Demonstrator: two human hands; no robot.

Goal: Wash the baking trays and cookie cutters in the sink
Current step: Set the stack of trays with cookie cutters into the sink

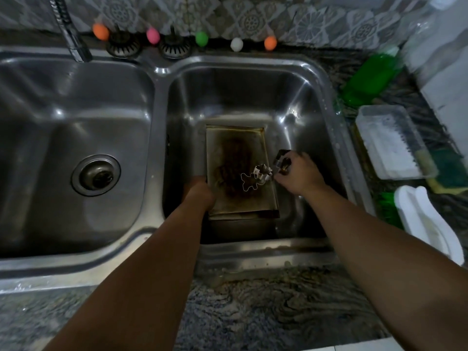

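Observation:
A stained, browned baking tray [228,148] lies in the right sink basin [253,92]. My left hand [200,192] grips the tray's left edge. On the tray rest a thin bear-shaped cookie cutter [250,181] and a flower-shaped metal cutter [263,171]. My right hand [297,173] hovers at the tray's right edge and holds a dark metal cookie cutter [281,159] in its curled fingers.
The left basin [63,117] has a drain strainer [96,175] and the faucet [71,34] above it. On the right counter stand a green soap bottle [369,79], a white plastic tub [390,140], sponges [448,178] and a white dish [425,224]. Coloured balls line the back ledge.

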